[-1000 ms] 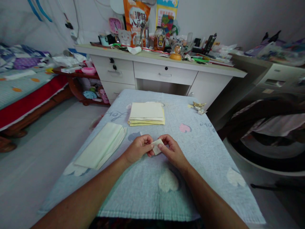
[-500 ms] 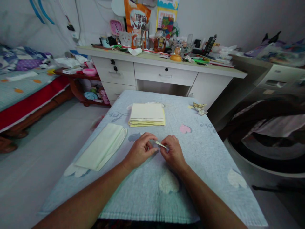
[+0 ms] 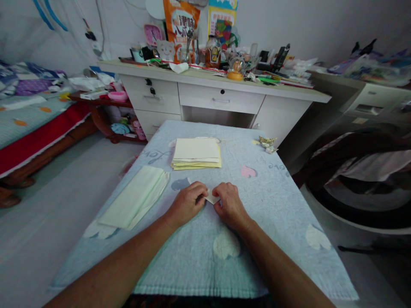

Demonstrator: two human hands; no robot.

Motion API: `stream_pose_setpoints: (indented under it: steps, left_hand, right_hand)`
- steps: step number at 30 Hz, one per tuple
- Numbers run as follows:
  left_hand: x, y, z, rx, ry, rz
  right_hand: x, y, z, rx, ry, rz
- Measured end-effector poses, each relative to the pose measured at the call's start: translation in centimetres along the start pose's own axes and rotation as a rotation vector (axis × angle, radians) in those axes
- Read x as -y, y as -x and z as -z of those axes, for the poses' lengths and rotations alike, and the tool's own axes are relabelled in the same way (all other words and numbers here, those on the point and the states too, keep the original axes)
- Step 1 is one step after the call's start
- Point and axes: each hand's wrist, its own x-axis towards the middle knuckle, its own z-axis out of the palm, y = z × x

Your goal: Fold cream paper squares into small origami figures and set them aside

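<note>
A small folded piece of paper (image 3: 212,197), pale cream, is held between my two hands above the cloth-covered table. My left hand (image 3: 189,202) pinches its left side, fingers closed. On the other side, my right hand (image 3: 229,202) grips the paper's right edge with thumb and curled fingers. Part of the paper is hidden behind the fingertips. Beyond my hands lies a stack of cream and yellow paper sheets (image 3: 196,149). Left of my left arm rests a longer bundle of folded pale paper (image 3: 136,196).
The light blue tablecloth (image 3: 272,239) carries heart prints. At its far right corner sits a small folded patterned paper thing (image 3: 268,143). A cluttered white desk (image 3: 205,79) stands behind the table. To the right is a front-loading washing machine (image 3: 356,171); a bed (image 3: 35,115) is at left.
My left hand has closed on the paper's left side, where its fingers were apart before. The paper has turned so that its flat face shows. The whole view has shifted slightly.
</note>
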Motion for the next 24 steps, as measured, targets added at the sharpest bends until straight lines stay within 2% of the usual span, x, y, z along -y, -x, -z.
stream_pose_setpoints:
  steps: [4,11,16,20,24]
  left_hand:
    - [0.1,0.1,0.3,0.086,-0.123,-0.002]
    - [-0.5,0.3,1.1,0.172,-0.331,-0.117]
    - [-0.2,0.5,0.5,0.193,-0.374,-0.163]
    - [0.1,0.6,0.3,0.186,-0.370,-0.195]
    - [-0.1,0.4,0.4,0.199,-0.327,-0.149]
  right_hand:
    - [-0.1,0.2,-0.1,0.075,-0.015,0.009]
    - [-0.2,0.3,0.2,0.119,-0.064,0.001]
    - [-0.4,0.3,0.3,0.134,-0.066,0.005]
    - [-0.5,0.4,0.4,0.110,-0.055,-0.044]
    - [-0.5,0.5,0.7,0.108,-0.047,-0.059]
